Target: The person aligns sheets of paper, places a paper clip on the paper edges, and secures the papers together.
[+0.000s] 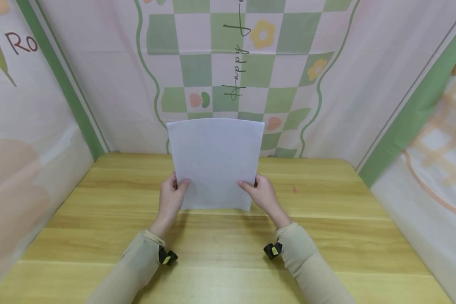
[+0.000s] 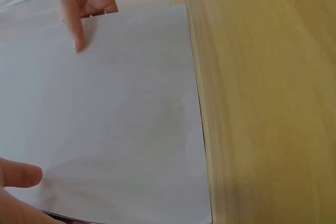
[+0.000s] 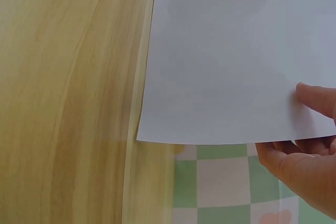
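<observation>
A blank white sheet of paper [image 1: 216, 160] is held upright above the table, its top edge slightly bowed. My left hand [image 1: 171, 196] grips its left edge low down, thumb on the near face and fingers behind. On the opposite edge, at about the same height, my right hand [image 1: 264, 194] pinches the paper the same way. The left wrist view shows the paper [image 2: 115, 108] with the left thumb lying on it at the lower left. In the right wrist view the right hand [image 3: 304, 166] has its thumb on the front and its fingers curled behind the edge.
A wood-grain table [image 1: 220, 249] lies below, with a small reddish mark [image 1: 294, 190] to the right. Behind it hangs a curtain [image 1: 194, 69] with green checks, flowers and lettering. More printed cloth hangs at both sides. Small black cameras [image 1: 272, 251] sit on the sleeve cuffs.
</observation>
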The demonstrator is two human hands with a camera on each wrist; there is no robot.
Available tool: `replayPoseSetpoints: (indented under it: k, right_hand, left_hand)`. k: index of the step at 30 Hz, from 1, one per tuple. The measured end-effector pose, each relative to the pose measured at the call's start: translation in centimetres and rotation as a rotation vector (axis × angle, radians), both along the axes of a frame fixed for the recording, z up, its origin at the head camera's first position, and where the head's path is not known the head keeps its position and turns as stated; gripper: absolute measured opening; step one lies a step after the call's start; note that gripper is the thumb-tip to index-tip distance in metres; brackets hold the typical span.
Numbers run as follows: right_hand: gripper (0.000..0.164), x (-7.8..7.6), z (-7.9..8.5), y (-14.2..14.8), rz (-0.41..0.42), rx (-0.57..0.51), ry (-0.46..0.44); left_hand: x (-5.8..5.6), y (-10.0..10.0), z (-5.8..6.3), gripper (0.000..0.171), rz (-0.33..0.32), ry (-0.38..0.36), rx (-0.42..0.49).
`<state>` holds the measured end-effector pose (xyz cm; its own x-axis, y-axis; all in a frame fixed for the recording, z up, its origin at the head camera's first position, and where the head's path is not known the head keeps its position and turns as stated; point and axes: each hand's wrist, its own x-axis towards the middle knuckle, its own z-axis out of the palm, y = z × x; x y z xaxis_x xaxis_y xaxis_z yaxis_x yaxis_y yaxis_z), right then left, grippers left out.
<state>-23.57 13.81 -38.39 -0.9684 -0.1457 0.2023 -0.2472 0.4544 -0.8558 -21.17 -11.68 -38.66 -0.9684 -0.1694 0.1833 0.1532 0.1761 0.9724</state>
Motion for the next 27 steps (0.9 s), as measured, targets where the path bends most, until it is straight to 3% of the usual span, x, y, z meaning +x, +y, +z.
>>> replayPoseSetpoints:
  k: [20, 27]
  right_hand:
    - [0.045, 0.2, 1.1, -0.4, -0.026, -0.079, 0.010]
    - [0.040, 0.1, 1.2, -0.5, -0.012, -0.091, 0.021]
  left_hand:
    - [-0.3, 0.0, 1.1, 0.039, -0.018, -0.004, 0.067]
    - [-0.2, 0.3, 1.0, 0.037, -0.005, 0.037, 0.063]
